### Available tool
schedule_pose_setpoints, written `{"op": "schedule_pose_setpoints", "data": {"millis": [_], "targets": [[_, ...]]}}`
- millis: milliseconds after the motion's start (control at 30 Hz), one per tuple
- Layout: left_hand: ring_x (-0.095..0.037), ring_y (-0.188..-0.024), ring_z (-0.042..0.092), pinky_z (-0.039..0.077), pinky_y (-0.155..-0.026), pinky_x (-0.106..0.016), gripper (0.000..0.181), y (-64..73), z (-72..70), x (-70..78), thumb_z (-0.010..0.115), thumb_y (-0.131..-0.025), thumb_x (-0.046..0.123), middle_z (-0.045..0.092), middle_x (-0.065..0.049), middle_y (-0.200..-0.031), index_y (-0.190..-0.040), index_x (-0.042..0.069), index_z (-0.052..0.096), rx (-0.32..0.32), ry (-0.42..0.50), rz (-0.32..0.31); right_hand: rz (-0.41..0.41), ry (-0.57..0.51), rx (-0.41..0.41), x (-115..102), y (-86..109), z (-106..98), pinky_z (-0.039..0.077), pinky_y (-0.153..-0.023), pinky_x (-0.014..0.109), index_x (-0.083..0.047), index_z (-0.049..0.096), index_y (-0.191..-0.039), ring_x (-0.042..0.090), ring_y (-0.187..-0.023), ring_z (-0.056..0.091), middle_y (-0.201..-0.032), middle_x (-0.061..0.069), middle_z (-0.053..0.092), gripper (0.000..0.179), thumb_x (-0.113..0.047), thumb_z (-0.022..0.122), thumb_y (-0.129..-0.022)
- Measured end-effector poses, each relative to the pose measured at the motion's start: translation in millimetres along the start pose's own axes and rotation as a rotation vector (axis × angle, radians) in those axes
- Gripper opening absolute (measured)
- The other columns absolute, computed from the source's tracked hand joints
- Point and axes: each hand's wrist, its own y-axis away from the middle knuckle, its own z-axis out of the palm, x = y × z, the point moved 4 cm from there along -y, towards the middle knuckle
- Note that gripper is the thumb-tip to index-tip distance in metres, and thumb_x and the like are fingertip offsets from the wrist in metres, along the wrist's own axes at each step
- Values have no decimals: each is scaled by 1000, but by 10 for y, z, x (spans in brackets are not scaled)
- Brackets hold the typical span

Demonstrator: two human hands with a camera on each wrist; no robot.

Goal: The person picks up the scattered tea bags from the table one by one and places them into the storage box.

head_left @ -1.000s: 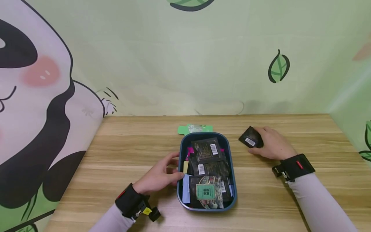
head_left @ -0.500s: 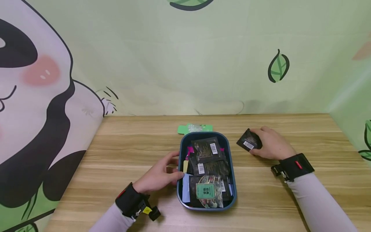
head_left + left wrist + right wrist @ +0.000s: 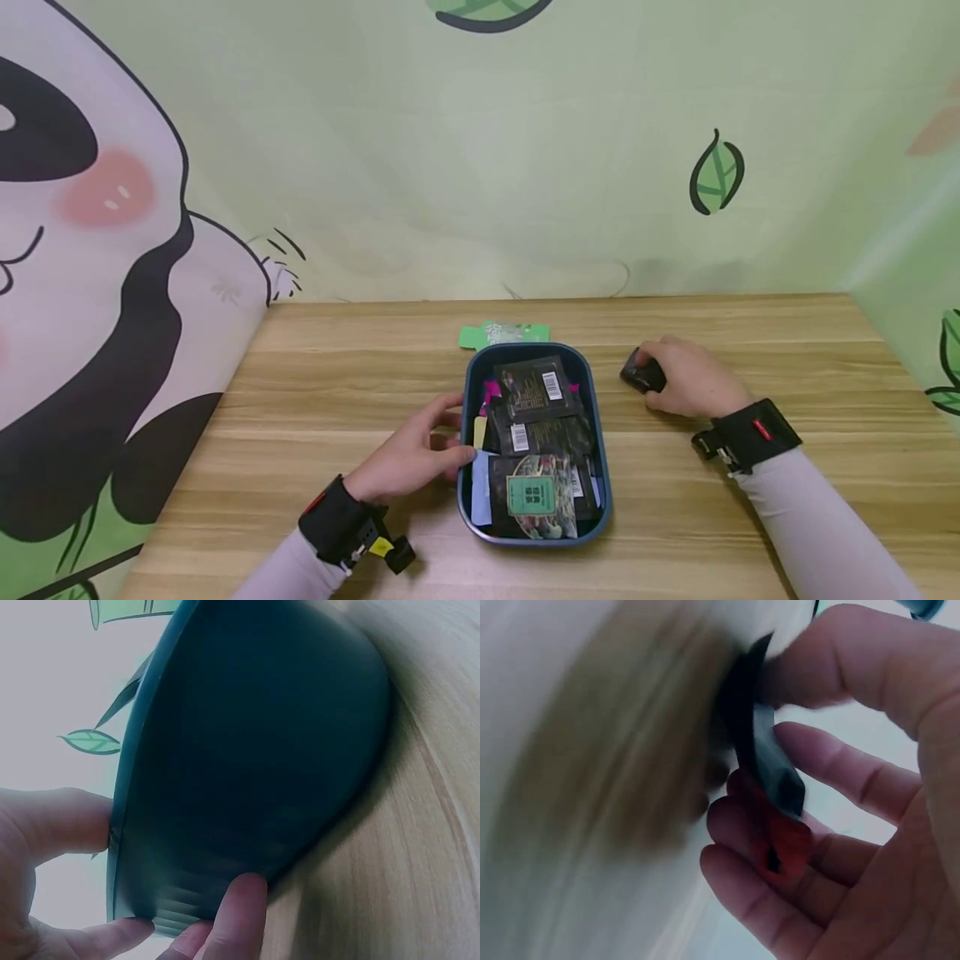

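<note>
In the head view my left hand (image 3: 408, 454) touches the left side of a dark blue plastic bin (image 3: 536, 542). In the left wrist view its thumb is at the rim and the fingertips rest against the outer wall (image 3: 255, 750). The bin holds several black sachets (image 3: 536, 392), one with a green label (image 3: 531, 495). To the bin's right, my right hand (image 3: 697, 379) pinches a black sachet (image 3: 641, 372) just over the table. In the right wrist view the sachet (image 3: 776, 776) is bent between thumb and fingers, and something red (image 3: 784, 844) shows below it.
A flat green printed piece (image 3: 506, 335) lies behind the bin on the wooden table (image 3: 345, 358). Pink, yellow and light blue packets (image 3: 482, 492) stick out beside the sachets in the bin. A printed wall cloth (image 3: 420, 167) rises at the table's back edge.
My right hand has drawn slightly toward me and left, and the sachet's barcode side has turned out of sight as it tilts. The left hand and bin stay put.
</note>
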Motion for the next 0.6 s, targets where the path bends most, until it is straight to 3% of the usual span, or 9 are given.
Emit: {"op": "schedule_pose_setpoints", "data": {"millis": [200, 400, 600], "targets": [[-30, -101, 60, 56, -75, -44, 78, 7, 8, 8, 70, -89, 20, 47, -21, -137, -156, 16, 32, -2, -4, 0, -40, -20, 24, -40, -23, 46, 42, -63, 35, -14, 58, -85, 19, -73, 48, -83, 3, 56, 24, -13, 75, -67], [-30, -102, 59, 56, -75, -44, 78, 9, 9, 7, 70, -88, 22, 47, -20, -136, -156, 16, 32, -1, -8, -3, -42, -94, 59, -91, -9, -40, 44, -66, 35, -15, 59, -84, 20, -76, 50, -88, 4, 59, 20, -10, 73, -71], [-30, -102, 59, 56, -75, -43, 76, 8, 5, 4, 69, -89, 18, 47, -20, -137, -156, 16, 32, 6, 1, -15, -75, -211, 132, -224, 57, -309, 47, -70, 35, -16, 59, -88, 21, -82, 54, -95, 6, 63, 19, -9, 72, -75]]}}
